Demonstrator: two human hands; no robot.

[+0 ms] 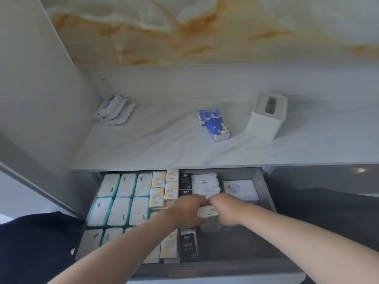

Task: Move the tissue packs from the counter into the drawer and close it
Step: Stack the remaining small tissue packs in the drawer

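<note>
- white tissue pack [206, 211]: I see it low centre of frame, inside the open drawer [265, 193], held between both hands over the dark right-hand part
- left hand [188, 210]: fingers curled down round the pack's left end, gripping it
- right hand [225, 212]: fingers curled over the pack's right end, gripping it; knuckles of the two hands nearly touch
- drawer pulled out below the counter [164, 146], not closed
- in the drawer: white-teal packs [121, 199] in rows at left, yellow packs [162, 187] next to them, black packs [187, 244] mid, row of small white packs [206, 184] above my hands, pale box [241, 189] at right
- blue tissue packs [213, 125]: two, touching, centre of counter
- white wipe packs [113, 109]: pile at counter's upper-left corner
- white tissue box [266, 115]: upright, right of the blue ones, apart
</note>
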